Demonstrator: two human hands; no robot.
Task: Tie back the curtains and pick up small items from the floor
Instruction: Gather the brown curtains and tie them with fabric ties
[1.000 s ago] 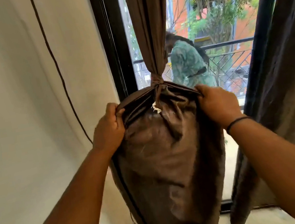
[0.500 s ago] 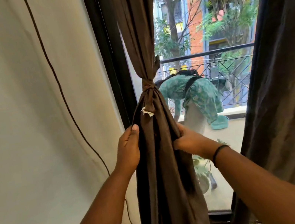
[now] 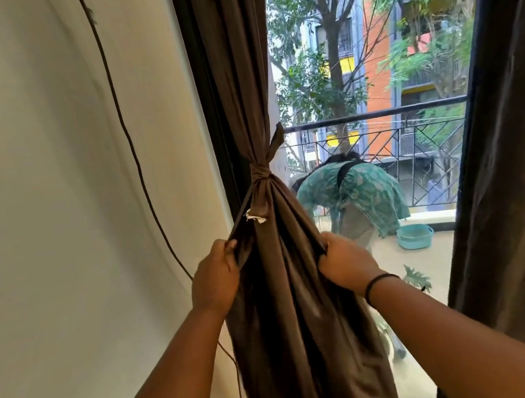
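A brown curtain (image 3: 296,325) hangs at the left side of the window, gathered by a knot (image 3: 260,175) of its own fabric. A small white scrap (image 3: 254,216) clings just below the knot. My left hand (image 3: 214,280) is shut on the curtain's left edge below the knot. My right hand (image 3: 346,260), with a black band on the wrist, is shut on the right edge at the same height. Between the two hands the cloth is spread a little.
A second dark curtain (image 3: 518,156) hangs loose at the right. A black cable (image 3: 130,144) runs down the white wall (image 3: 46,200) on the left. Beyond the glass, a person (image 3: 354,194) bends over on the balcony near a teal basin (image 3: 414,236) and railing (image 3: 381,130).
My hands have slid down from the knot and now grip the cloth lower at both edges. The bunched curtain hangs straighter and longer. The view has risen and pulled back.
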